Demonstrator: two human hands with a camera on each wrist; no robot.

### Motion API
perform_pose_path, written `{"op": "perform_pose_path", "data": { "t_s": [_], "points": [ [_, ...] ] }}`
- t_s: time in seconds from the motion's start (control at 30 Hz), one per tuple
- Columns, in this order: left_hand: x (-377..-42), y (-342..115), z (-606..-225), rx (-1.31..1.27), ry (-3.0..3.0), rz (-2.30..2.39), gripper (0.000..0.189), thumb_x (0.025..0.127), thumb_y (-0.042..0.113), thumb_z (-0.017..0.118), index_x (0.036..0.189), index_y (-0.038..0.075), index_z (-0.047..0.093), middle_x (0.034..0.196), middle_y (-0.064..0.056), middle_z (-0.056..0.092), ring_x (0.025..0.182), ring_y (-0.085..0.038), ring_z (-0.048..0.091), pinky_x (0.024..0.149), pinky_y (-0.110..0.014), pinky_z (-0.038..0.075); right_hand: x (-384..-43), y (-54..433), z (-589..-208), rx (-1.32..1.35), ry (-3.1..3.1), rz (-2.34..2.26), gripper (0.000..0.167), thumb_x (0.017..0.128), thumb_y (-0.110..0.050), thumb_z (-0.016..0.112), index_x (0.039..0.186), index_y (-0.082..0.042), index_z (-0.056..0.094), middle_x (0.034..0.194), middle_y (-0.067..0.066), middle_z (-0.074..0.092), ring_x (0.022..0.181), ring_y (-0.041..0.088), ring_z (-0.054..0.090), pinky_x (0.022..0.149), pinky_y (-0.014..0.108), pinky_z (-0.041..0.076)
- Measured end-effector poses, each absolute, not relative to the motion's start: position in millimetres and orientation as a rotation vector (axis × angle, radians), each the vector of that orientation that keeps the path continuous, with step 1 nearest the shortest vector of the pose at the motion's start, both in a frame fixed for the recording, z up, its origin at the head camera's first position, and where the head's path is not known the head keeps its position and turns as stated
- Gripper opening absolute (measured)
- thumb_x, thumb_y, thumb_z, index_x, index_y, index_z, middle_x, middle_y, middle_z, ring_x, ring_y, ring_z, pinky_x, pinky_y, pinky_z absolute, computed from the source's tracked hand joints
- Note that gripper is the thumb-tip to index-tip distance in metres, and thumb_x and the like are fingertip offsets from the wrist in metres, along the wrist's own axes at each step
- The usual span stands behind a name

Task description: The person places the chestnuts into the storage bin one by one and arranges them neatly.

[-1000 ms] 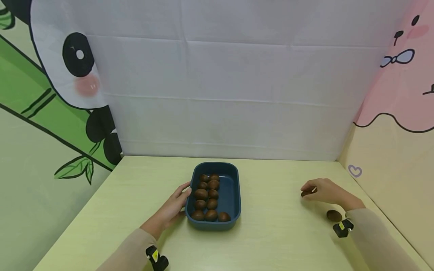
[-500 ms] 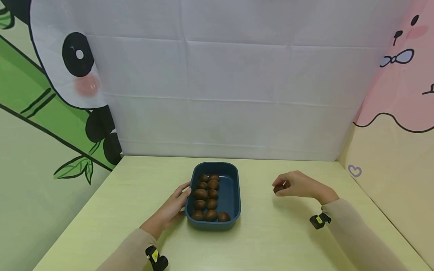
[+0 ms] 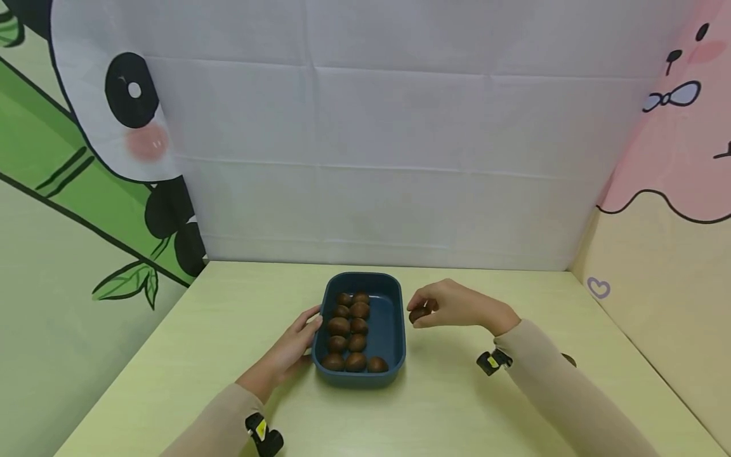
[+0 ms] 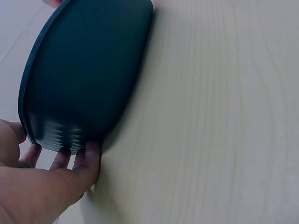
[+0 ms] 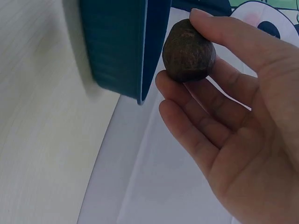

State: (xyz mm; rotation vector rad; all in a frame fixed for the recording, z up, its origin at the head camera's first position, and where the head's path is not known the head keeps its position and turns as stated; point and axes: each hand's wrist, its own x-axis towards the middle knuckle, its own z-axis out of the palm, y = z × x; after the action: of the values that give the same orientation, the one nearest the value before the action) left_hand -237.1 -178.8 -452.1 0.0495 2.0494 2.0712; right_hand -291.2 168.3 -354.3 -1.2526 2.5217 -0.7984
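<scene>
A deep blue rectangular box (image 3: 354,379) stands on the table, with several brown chestnuts (image 3: 356,362) in two columns along its left side and one more in the near right part. My left hand (image 3: 294,346) touches the box's left side, its fingertips on the outer wall (image 4: 93,60) in the left wrist view. Just outside the right rim, my right hand (image 3: 457,306) pinches a chestnut (image 5: 188,52) between thumb and fingers. Another chestnut (image 3: 569,360) lies farther right, mostly hidden by the right sleeve.
The pale wood-grain table (image 3: 274,285) ends at a creased white cloth (image 3: 400,127). Printed panels with cartoon figures rise at the left (image 3: 68,222) and right (image 3: 668,254). A small black camera (image 3: 494,362) sits on the right wrist and another (image 3: 264,435) on the left.
My right hand has moved left across the table with the chestnut, from the far right to beside the box. The left hand and the box have stayed put.
</scene>
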Motion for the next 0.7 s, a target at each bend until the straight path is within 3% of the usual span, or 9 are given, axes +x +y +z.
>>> {"op": "perform_pose_path", "data": {
  "t_s": [0.37,0.7],
  "points": [
    [-238.3,-178.5,-453.2,0.050,2.051,2.081,0.053,0.109,0.035,0.043,0.157,0.020,0.027,0.153,-0.021,0.038,0.136,-0.039,0.043,0.106,-0.059,0.036,-290.5,117.6,-365.1,-1.374,2.495,-0.694,0.026,0.093,-0.022,0.075,0.114,-0.008,0.071,0.101,-0.005,0.065,0.086,0.003,0.062,0.079,0.024,0.053],
    [-238.0,-178.3,-453.7,0.060,2.051,2.069,0.054,0.109,0.037,0.043,0.158,0.020,0.025,0.154,-0.021,0.036,0.137,-0.040,0.042,0.105,-0.059,0.037,-298.8,93.8,-397.2,-1.435,2.525,-0.564,0.027,0.091,-0.025,0.078,0.111,-0.008,0.074,0.101,-0.005,0.070,0.084,0.000,0.062,0.075,0.018,0.051]
  ]
}}
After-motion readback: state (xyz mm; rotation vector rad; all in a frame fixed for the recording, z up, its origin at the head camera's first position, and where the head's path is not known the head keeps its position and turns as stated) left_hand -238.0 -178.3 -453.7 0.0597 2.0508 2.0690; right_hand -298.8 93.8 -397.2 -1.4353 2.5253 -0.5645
